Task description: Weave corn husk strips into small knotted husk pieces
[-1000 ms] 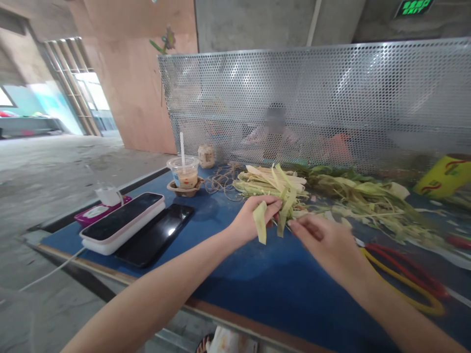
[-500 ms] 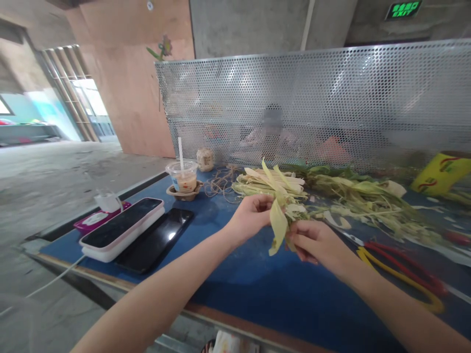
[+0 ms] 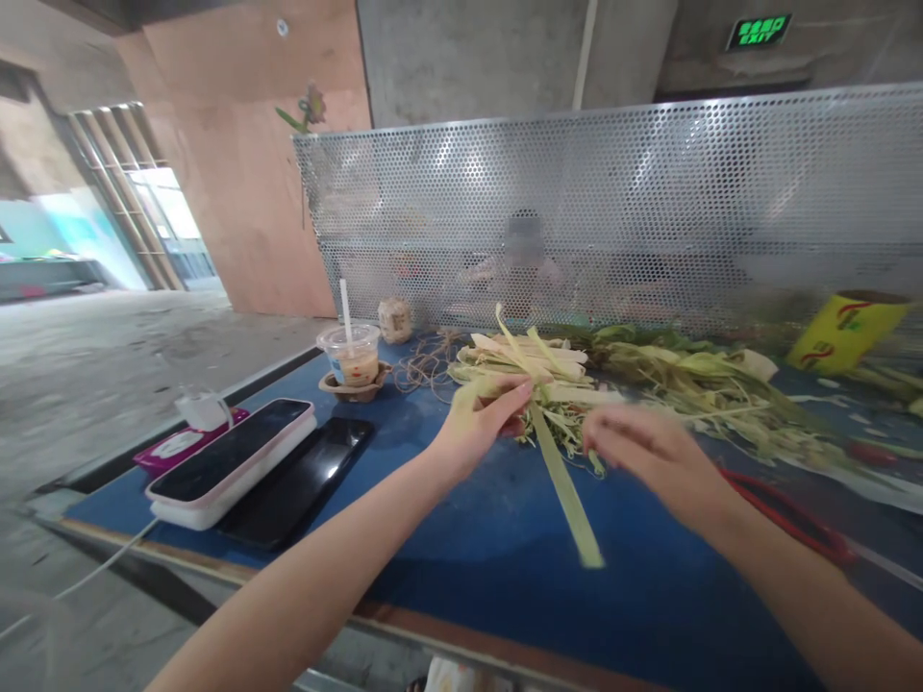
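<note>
My left hand (image 3: pixel 482 421) is closed, thumb against fingers, on pale green corn husk strips (image 3: pixel 566 492). One long strip hangs down toward me over the blue table, and another sticks out to the right. Just right of them is my right hand (image 3: pixel 653 450), smeared by motion, so its fingers do not show clearly. Behind the left hand lies a stack of flat husk pieces (image 3: pixel 480 360). Thin shredded husk bits (image 3: pixel 566 428) lie between the hands. Scissors with red handles (image 3: pixel 789 514) rest partly behind my right forearm.
More loose husks (image 3: pixel 670 380) spread to the right, near a yellow roll (image 3: pixel 843 332). Twine (image 3: pixel 425 365) and a drink cup (image 3: pixel 352 360) with a straw stand left of the stack. Two phones (image 3: pixel 237 447) lie at left. A perforated metal screen (image 3: pixel 433 211) closes the far side; a person sits behind it.
My right hand has moved up and to the right, away from the husk it was touching. A long strip now hangs straight from my left hand, where a folded broad piece was before.
</note>
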`<state>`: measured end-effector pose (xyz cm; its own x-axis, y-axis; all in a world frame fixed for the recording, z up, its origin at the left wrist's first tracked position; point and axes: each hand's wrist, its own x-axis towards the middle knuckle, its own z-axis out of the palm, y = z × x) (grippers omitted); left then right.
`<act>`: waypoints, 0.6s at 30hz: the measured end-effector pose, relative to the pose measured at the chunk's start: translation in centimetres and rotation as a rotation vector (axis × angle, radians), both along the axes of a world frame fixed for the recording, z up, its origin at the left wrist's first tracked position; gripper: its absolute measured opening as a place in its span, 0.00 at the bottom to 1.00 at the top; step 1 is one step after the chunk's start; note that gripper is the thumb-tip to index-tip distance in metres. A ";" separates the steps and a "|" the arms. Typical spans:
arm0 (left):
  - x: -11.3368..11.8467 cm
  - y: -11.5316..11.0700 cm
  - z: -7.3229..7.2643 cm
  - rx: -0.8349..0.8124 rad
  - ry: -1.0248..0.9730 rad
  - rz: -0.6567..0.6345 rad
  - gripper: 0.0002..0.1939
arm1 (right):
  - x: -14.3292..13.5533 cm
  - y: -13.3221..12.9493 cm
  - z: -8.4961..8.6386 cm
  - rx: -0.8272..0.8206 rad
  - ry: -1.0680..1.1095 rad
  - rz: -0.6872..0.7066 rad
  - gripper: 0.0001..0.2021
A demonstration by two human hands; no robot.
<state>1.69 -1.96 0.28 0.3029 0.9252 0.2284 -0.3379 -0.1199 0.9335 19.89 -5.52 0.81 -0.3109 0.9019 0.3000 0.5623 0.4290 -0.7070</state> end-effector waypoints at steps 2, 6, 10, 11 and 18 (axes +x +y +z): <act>0.2 -0.3 -0.1 -0.041 0.074 -0.058 0.13 | 0.0 0.2 -0.1 0.279 0.005 -0.196 0.10; 0.5 -0.8 -0.4 -0.041 0.168 -0.139 0.16 | -0.3 0.9 -1.0 0.429 -0.131 -0.251 0.19; 0.8 -0.9 -0.6 0.017 0.185 -0.152 0.25 | -0.8 1.3 -1.8 0.123 0.026 -0.133 0.22; 0.9 -0.9 -0.6 0.013 0.191 -0.149 0.25 | -1.0 1.3 -1.9 0.065 0.081 -0.098 0.20; 1.2 -0.5 -0.6 -0.006 0.196 -0.027 0.23 | -1.9 1.2 -2.7 0.044 0.358 -0.053 0.20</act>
<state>2.87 -2.48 -0.28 0.3654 0.9175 0.1569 -0.1523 -0.1073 0.9825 17.95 -4.28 -1.92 -0.1323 0.8979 0.4199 0.3046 0.4399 -0.8448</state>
